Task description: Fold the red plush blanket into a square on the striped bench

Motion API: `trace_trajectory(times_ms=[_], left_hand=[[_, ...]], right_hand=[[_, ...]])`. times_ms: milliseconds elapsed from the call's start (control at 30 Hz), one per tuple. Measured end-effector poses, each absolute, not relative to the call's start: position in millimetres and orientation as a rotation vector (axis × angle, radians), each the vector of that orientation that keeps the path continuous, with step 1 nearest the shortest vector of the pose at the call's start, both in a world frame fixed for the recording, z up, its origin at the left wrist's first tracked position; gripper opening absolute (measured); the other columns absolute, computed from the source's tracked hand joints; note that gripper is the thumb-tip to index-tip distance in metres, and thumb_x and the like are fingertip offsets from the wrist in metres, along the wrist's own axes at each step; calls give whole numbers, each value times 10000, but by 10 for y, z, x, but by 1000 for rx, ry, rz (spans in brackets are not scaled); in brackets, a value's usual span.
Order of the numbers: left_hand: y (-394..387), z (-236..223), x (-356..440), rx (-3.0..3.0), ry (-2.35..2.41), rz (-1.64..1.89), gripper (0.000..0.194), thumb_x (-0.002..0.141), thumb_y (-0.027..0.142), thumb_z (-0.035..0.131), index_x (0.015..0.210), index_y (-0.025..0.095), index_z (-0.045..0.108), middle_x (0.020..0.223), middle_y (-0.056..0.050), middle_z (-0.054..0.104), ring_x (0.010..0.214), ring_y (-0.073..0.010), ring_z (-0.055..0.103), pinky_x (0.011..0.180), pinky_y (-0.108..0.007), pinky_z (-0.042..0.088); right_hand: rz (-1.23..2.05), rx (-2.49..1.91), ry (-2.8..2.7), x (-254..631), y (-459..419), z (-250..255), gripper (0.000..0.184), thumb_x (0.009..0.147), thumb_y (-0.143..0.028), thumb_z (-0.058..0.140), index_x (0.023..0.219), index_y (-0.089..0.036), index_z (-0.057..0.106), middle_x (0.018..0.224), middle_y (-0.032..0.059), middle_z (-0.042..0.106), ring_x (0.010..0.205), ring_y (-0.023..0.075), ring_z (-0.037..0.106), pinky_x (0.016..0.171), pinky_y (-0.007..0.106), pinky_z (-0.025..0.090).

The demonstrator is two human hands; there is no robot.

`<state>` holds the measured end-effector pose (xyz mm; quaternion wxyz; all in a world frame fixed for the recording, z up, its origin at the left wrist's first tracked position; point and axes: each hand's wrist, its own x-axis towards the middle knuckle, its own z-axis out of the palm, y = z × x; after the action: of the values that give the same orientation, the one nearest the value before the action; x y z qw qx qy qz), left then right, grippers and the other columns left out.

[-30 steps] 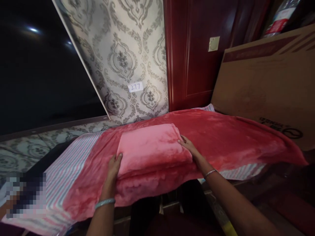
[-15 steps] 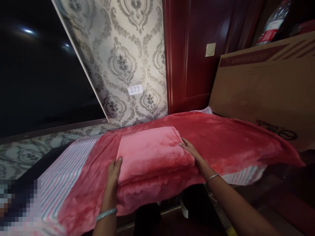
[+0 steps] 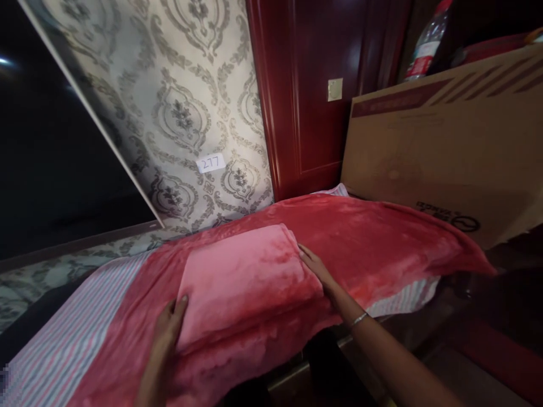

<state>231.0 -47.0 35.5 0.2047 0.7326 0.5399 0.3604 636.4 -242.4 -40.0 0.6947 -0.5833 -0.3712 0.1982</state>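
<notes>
A folded pink, plush blanket (image 3: 241, 277) lies on a spread-out red plush cover. My left hand (image 3: 172, 322) grips its left edge, thumb on top and the other fingers mostly hidden at the side. At the right edge, my right hand (image 3: 316, 265) holds the blanket's side, its fingers along the layered folds. Under the folded blanket, the red cover (image 3: 360, 232) stretches to both sides and droops at the front. A striped cloth (image 3: 80, 316) shows beneath it on the left.
A large cardboard box (image 3: 424, 141) stands at the back right, with a plastic bottle (image 3: 426, 48) behind its top edge. A dark screen (image 3: 55, 141) hangs at the left. On the patterned wall is a paper label (image 3: 211, 163) marked 277, beside a dark red wooden panel (image 3: 314, 130).
My view has turned to the right, so the scene sits further left. Both hands stay at the sides of the folded blanket, which looks much the same.
</notes>
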Motion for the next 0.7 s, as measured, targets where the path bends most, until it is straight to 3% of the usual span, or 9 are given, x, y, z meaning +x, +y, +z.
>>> trace_trajectory(times_ms=[100,200,300,433,533,700], left_hand=[[-430,589,2514,2298,1513,1005,719,724,626,506,1191,95,634,1246,-233,670,1233,-417,597,1076,-577,452],[-536,888,3000,2520,1194,959,664,784,557,510,1282,127,604,1361,-189,627,1301,-345,567,1128,-514,425],[-714,1169,3681,2634,700,705,628,794,505,591,1319,162,610,1386,-140,632,1282,-298,592,1107,-459,453],[-870,1375,4615,2581,175,478,502,867,402,559,1276,128,656,1201,-139,735,1010,-251,718,863,-378,582],[-914,1295,5121,2594,117,546,424,903,280,486,1253,124,668,1120,-132,757,896,-214,720,843,-369,577],[-967,814,5351,2666,72,614,381,863,105,460,1133,158,723,1198,-136,726,1112,-242,673,1018,-434,513]], right_hand=[[429,-1304,-781,6342,-2425,-384,799,766,-814,591,1331,-251,658,1408,105,609,1351,302,517,1195,496,308],[424,-1295,-778,6320,-2435,-359,803,786,-817,563,1338,-241,653,1414,109,604,1357,298,512,1203,488,297],[416,-1285,-789,6304,-2453,-334,795,806,-816,539,1334,-233,654,1416,113,601,1361,297,507,1207,491,292],[407,-1282,-791,6313,-2462,-332,789,816,-811,526,1335,-232,655,1426,114,592,1368,294,500,1209,486,292],[399,-1288,-786,6330,-2456,-350,748,814,-798,536,1317,-261,666,1408,90,610,1354,289,517,1209,491,293],[405,-1286,-777,6329,-2442,-364,666,856,-719,547,1337,-270,653,1414,70,605,1360,275,512,1210,483,301]])
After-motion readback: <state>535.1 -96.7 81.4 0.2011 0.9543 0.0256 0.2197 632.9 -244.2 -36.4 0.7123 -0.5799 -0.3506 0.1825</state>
